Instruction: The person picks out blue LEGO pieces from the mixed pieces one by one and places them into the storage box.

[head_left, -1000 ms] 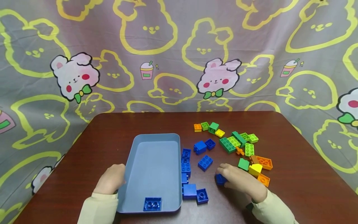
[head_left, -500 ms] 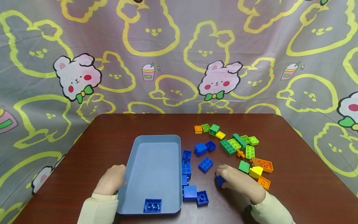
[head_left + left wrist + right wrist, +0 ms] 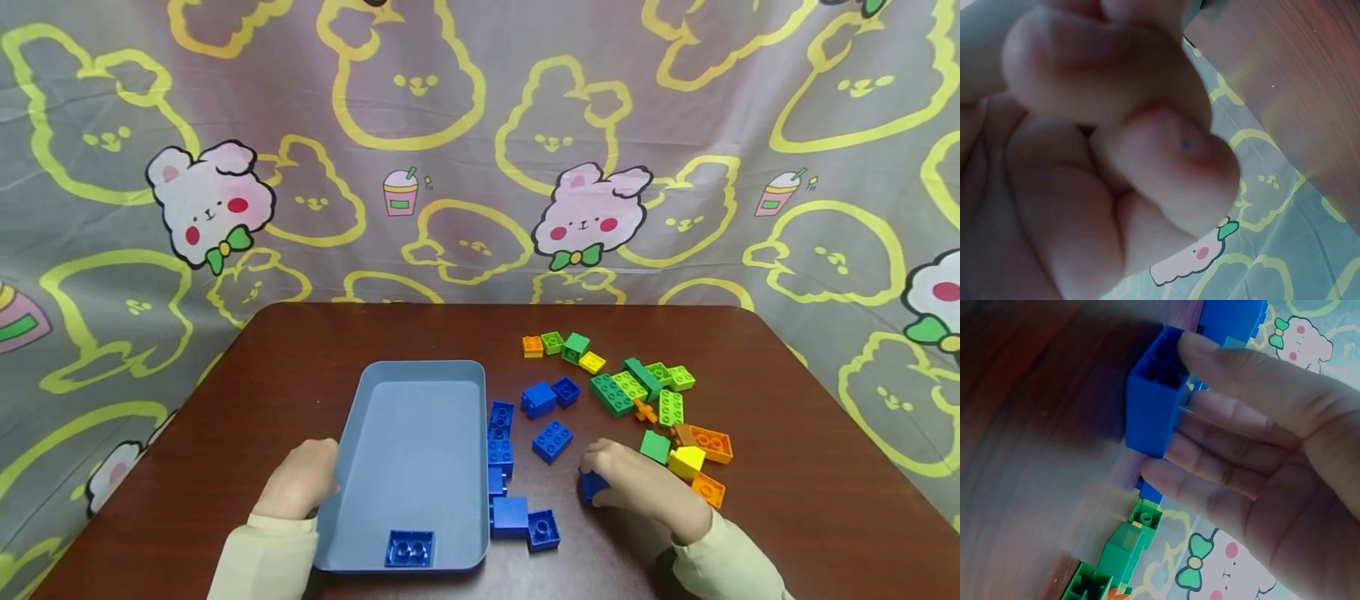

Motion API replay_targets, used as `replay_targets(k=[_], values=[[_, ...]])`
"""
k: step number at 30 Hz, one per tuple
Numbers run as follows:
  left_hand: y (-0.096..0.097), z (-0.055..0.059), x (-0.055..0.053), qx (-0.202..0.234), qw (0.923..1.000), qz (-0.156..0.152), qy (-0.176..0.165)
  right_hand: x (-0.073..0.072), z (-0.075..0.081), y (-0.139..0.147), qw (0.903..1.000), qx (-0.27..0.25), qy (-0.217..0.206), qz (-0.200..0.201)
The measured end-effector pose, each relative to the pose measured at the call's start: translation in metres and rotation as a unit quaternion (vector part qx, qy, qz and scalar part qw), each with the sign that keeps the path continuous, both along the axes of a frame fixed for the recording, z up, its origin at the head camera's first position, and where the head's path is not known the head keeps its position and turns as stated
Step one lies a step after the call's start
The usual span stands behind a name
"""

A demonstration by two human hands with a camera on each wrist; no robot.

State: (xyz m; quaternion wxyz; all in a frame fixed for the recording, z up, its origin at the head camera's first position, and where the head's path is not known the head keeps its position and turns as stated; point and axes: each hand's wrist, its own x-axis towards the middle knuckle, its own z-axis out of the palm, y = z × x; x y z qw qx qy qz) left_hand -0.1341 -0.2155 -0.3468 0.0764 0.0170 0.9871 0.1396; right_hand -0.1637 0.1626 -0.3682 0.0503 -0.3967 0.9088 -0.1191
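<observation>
At the left rim of a blue-grey tray (image 3: 420, 458), my left hand (image 3: 300, 479) has its fingers curled and holds the edge; the fold of the fingers (image 3: 1172, 169) fills the left wrist view and hides the grip. On the right, my right hand (image 3: 645, 487) pinches a blue toy brick (image 3: 1155, 412) by thumb and fingers, close to the table. Its hollow underside faces the thumb in the right wrist view; from the head, the fingers cover much of it. One blue brick (image 3: 409, 549) lies studs down in the tray's near end.
Several blue bricks (image 3: 510, 517) line the tray's right side. Between them and my right hand lies a studded blue brick (image 3: 552, 441). Green, yellow and orange bricks (image 3: 613, 393) are scattered farther right on the brown table (image 3: 810, 467). A patterned cloth (image 3: 465, 150) hangs behind.
The view has shifted slightly. Both hands stay in nearly the same places, the right one still at the blue brick.
</observation>
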Motion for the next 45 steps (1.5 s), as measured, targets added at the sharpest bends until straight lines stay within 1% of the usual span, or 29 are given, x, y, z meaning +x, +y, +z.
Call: replay_targets(k=[4, 10, 16, 22, 29, 36, 42, 45], values=[[0.0, 0.0, -0.001, -0.005, 1.0, -0.004, 0.003, 0.001, 0.0, -0.001, 1.0, -0.004, 0.003, -0.001], [-0.001, -0.001, -0.001, 0.001, 1.0, -0.001, 0.003, 0.002, 0.002, -0.003, 0.9999, -0.007, 0.012, -0.006], [-0.001, -0.001, 0.001, 0.013, 0.9998, -0.003, 0.012, 0.003, 0.005, -0.007, 0.9992, -0.013, 0.034, -0.013], [-0.001, 0.0, 0.001, 0.011, 0.9999, -0.001, 0.008, 0.003, 0.006, -0.01, 0.9985, -0.024, 0.048, -0.011], [-0.001, -0.001, 0.0, 0.007, 0.9998, -0.008, 0.014, 0.002, 0.007, -0.014, 0.997, -0.036, 0.068, -0.009], [0.0, -0.001, 0.001, 0.012, 0.9999, -0.002, 0.006, 0.003, 0.012, -0.022, 0.9961, -0.041, 0.077, -0.013], [0.0, 0.0, 0.0, 0.011, 0.9999, 0.005, -0.008, 0.005, 0.016, -0.029, 0.9944, -0.05, 0.093, -0.007], [0.001, 0.001, 0.0, 0.009, 0.9999, 0.001, -0.008, 0.007, 0.018, -0.032, 0.9932, -0.055, 0.102, -0.007]])
